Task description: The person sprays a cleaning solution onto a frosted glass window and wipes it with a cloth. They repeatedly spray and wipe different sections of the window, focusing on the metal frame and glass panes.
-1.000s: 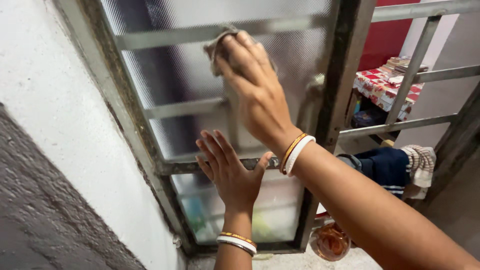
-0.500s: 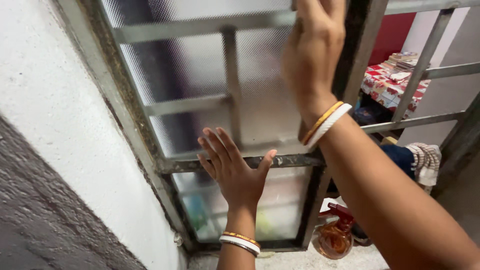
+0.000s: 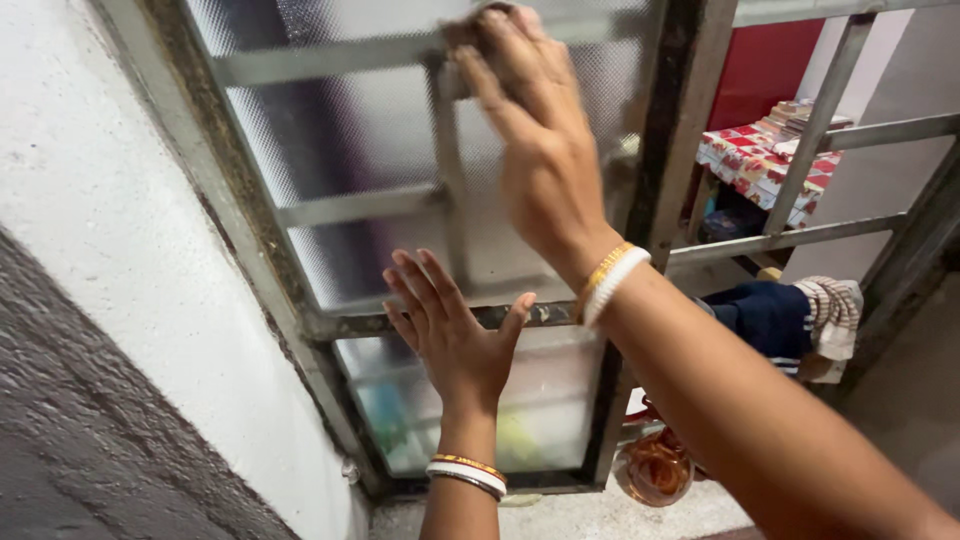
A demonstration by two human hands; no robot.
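We press our right hand (image 3: 535, 130) against the frosted window pane (image 3: 370, 150), fingers curled over a small grey cloth (image 3: 462, 35) held flat on the glass near the pane's top, where a grille bar crosses. Our left hand (image 3: 450, 335) lies open and flat, fingers spread, holding nothing, on the rusty cross rail (image 3: 350, 325) below the pane. Right of the pane, beyond the dark window frame (image 3: 675, 120), a folded navy garment (image 3: 765, 315) hangs, and an amber spray bottle (image 3: 655, 468) stands below it.
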